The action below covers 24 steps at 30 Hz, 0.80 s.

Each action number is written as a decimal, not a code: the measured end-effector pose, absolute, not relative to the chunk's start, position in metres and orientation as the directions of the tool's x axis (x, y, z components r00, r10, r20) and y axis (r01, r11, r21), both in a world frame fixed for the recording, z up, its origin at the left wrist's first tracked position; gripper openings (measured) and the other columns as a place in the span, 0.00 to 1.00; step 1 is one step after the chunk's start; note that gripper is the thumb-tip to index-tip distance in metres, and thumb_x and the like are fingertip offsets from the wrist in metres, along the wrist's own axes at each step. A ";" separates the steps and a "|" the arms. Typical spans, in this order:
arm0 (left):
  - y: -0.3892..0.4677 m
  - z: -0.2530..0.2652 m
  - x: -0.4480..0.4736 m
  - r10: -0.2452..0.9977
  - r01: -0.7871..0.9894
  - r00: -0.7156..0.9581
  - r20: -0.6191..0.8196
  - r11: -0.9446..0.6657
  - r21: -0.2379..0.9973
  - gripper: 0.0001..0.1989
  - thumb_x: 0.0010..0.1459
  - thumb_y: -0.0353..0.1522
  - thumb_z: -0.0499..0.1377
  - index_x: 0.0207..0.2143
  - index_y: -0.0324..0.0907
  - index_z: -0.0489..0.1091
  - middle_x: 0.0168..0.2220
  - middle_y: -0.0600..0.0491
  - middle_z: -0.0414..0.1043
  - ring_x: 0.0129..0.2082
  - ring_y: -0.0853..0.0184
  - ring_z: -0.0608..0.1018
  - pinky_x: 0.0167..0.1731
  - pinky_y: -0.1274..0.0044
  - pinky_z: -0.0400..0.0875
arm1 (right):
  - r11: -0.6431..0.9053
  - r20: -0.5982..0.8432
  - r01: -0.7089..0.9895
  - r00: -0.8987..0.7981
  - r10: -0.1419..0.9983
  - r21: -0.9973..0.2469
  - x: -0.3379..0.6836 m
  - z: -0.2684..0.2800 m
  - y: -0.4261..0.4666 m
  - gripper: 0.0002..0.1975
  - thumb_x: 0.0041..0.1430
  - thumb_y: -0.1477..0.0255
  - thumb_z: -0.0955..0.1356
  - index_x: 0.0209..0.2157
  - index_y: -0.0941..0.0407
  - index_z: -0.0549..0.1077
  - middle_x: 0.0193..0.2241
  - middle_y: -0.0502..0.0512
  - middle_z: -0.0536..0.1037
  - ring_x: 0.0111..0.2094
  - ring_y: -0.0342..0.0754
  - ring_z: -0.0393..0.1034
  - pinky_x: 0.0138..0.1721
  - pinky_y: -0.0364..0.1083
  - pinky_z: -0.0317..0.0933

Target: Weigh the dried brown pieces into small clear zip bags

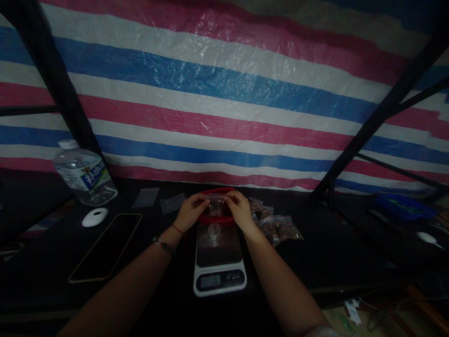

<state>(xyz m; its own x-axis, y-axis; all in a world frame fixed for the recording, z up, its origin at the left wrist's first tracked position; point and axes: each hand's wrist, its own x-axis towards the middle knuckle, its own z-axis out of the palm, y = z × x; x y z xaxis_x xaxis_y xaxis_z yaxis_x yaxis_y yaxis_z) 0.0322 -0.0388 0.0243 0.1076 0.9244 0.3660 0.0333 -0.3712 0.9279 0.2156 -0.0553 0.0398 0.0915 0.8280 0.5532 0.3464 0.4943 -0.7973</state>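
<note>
My left hand (192, 208) and my right hand (240, 209) pinch the two upper corners of a small clear zip bag (216, 206) with brownish contents. The bag is over a red tray (219, 191), which it partly hides. Just in front of the tray is a white kitchen scale (220, 267) with a dark top plate and a small display. A small clear plastic cup (214, 230) rests on the plate's far part. To the right of my right hand lie several filled zip bags (280, 228) with brown pieces inside.
Flat clear bags (146, 197) lie left of my left hand. Farther left are a white computer mouse (95, 217), a phone (107, 247) and a large plastic bottle (85, 175). A striped plastic sheet (217, 107) hangs behind the black table, between dark metal posts (379, 114).
</note>
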 end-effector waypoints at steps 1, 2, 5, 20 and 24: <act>-0.039 0.025 0.032 0.922 0.031 0.107 0.372 -0.377 0.926 0.13 0.47 0.41 0.64 0.26 0.39 0.71 0.28 0.53 0.71 0.30 0.67 0.72 0.34 0.75 0.69 | 0.486 0.544 0.340 0.099 0.833 -0.805 0.215 0.039 -0.055 0.06 0.53 0.68 0.67 0.27 0.55 0.73 0.27 0.51 0.74 0.30 0.46 0.69 0.34 0.44 0.63; -0.040 0.026 0.032 0.920 0.028 0.103 0.378 -0.382 0.924 0.13 0.46 0.41 0.64 0.25 0.40 0.71 0.28 0.53 0.71 0.30 0.67 0.72 0.35 0.75 0.69 | 0.473 0.531 0.334 0.107 0.840 -0.815 0.215 0.039 -0.055 0.07 0.53 0.67 0.67 0.28 0.55 0.73 0.27 0.51 0.75 0.30 0.46 0.69 0.34 0.44 0.63; -0.040 0.026 0.031 0.916 0.023 0.101 0.388 -0.392 0.920 0.13 0.45 0.41 0.65 0.25 0.40 0.71 0.28 0.53 0.71 0.30 0.67 0.71 0.36 0.74 0.68 | 0.432 0.489 0.319 0.122 0.864 -0.843 0.214 0.036 -0.054 0.08 0.54 0.66 0.67 0.30 0.56 0.73 0.27 0.51 0.75 0.29 0.46 0.69 0.33 0.44 0.64; -0.035 0.014 0.034 0.925 -0.058 0.185 0.333 -0.328 0.943 0.17 0.42 0.41 0.67 0.32 0.40 0.72 0.32 0.51 0.74 0.33 0.65 0.75 0.39 0.71 0.71 | 0.357 0.356 0.005 0.087 0.930 -0.934 0.210 0.034 -0.053 0.11 0.50 0.61 0.69 0.29 0.54 0.70 0.23 0.48 0.73 0.22 0.44 0.66 0.24 0.43 0.63; -0.031 0.012 0.033 0.930 0.022 0.185 0.318 -0.328 0.945 0.14 0.43 0.41 0.66 0.28 0.41 0.74 0.30 0.51 0.75 0.32 0.64 0.75 0.40 0.70 0.71 | 0.339 0.334 -0.041 0.104 0.937 -0.940 0.211 0.033 -0.052 0.12 0.50 0.61 0.69 0.29 0.54 0.69 0.20 0.46 0.71 0.20 0.43 0.64 0.22 0.42 0.63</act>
<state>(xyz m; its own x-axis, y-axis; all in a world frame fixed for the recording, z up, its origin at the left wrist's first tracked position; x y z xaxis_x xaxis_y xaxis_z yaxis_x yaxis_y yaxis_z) 0.0327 -0.0312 0.0118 0.1852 0.9298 0.3181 0.0222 -0.3275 0.9446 0.2106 -0.0523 0.0328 0.1041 0.9369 0.3339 -0.0413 0.3395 -0.9397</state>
